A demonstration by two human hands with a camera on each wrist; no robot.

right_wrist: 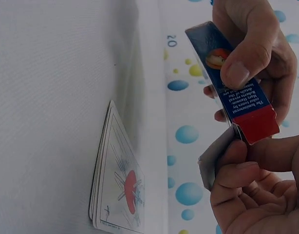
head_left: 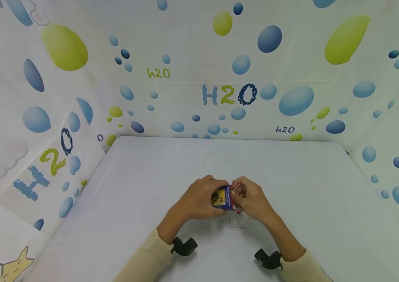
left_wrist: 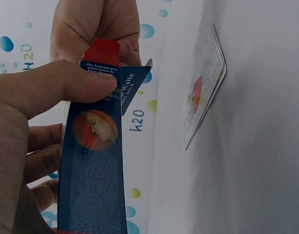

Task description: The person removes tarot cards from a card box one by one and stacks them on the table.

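A dark blue tarot card box (head_left: 219, 197) is held above the table in my left hand (head_left: 199, 197). The thumb lies along one narrow side of it, as the left wrist view shows, and the fingers wrap behind. At the box's opened end, my right hand (head_left: 256, 199) has its curled fingers on the lid flap (right_wrist: 215, 158), which is folded outward. A red side tab (right_wrist: 256, 126) sticks out beside that flap. Below the hands, a small stack of cards (head_left: 239, 220) lies face up on the table, a red shape on the top one. The box's inside is hidden.
A white table (head_left: 157, 168) spreads around the hands. Behind it hangs a white cloth (head_left: 185, 47) printed with blue and green drops and H2O lettering, which also covers both sides. Black wrist mounts (head_left: 184, 246) sit at both sleeves.
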